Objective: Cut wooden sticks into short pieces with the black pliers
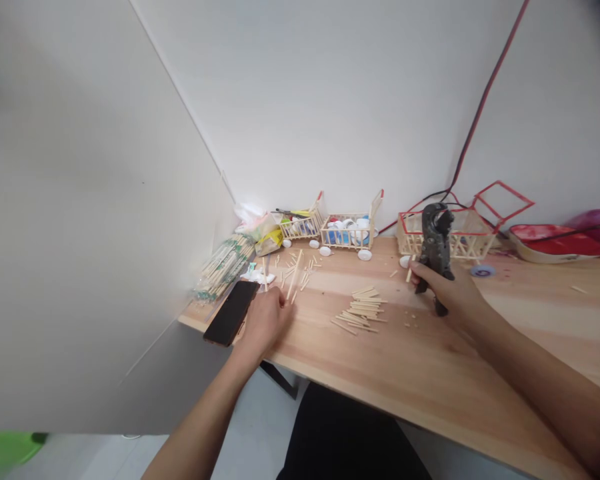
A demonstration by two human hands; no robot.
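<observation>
My left hand (267, 319) is low over the left side of the table, its fingers closed. A thin wooden stick (295, 277) slants up from its fingertips, and a second stick (265, 275) stands up just behind the knuckles. My right hand (450, 290) grips black pliers (435, 240), jaws upward. A short stick piece (410, 269) is also pinched between its thumb and finger. Between the hands lies a pile of cut sticks (364, 309). Smaller cut pieces (307, 273) are scattered beyond my left hand.
A phone (231, 312) and bundled sticks (225, 267) lie at left. Along the wall stand small stick-built carts (300, 228), one full of bottle caps (347, 232), and a larger red-edged cart (405, 230). A red-lined tray (555, 243) is at far right. Cables hang behind.
</observation>
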